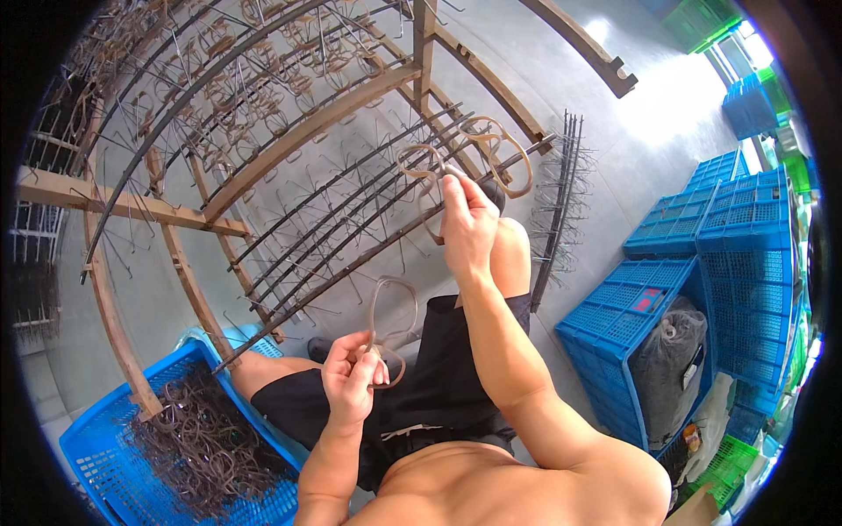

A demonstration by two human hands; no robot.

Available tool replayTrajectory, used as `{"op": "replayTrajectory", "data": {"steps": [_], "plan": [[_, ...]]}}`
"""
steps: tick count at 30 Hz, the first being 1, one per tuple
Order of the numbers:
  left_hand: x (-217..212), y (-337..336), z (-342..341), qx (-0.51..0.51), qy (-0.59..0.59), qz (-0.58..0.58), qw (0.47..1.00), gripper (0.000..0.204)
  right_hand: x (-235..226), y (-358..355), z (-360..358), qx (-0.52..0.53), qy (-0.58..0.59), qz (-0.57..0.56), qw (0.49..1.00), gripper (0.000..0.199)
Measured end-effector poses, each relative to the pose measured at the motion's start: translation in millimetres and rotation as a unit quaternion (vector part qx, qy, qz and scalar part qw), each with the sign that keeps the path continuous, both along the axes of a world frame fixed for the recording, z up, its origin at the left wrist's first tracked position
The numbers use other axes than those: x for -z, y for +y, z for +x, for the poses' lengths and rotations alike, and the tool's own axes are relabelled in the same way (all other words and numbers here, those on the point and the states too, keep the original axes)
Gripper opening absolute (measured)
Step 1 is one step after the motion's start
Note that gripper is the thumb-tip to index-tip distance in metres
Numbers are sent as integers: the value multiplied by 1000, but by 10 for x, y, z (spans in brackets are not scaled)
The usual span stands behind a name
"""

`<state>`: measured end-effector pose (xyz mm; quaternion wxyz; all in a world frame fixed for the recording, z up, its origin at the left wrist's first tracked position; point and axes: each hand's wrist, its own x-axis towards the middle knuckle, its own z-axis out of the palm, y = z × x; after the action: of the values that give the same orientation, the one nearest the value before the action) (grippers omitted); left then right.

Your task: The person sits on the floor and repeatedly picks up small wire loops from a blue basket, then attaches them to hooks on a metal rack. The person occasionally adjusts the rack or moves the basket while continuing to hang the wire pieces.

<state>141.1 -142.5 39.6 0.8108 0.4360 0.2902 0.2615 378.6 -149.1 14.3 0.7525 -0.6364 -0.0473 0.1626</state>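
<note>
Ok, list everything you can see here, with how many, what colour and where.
frames in hands: two, translucent brown; one in the left hand, one held up at the rack
frame on rack: one close by, brown, right of the raised hand; many more hang upper left
rack: one, wooden beams with dark pronged rods, upper left and centre
loose rods: one bundle, dark, right of the rack
basket of frames: one, blue, lower left, holding a pile of dark brown frames
blue crates: several, stacked at right
green crates: a few, top right
bag: one, grey, in a blue crate
shorts: black
left hand: pinching a frame
right hand: raised, holding a frame
</note>
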Motion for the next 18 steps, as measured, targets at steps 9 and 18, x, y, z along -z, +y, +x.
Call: {"op": "replayTrajectory", "data": {"steps": [9,18], "plan": [[-17,44,-209,-4,-38,-13,999,25,-24,-186,198,-13,108,121,987,18],[-26,-14,-239,-2,-36,-25,999,25,-52,-126,-63,-18,-55,-41,998,24]]}}
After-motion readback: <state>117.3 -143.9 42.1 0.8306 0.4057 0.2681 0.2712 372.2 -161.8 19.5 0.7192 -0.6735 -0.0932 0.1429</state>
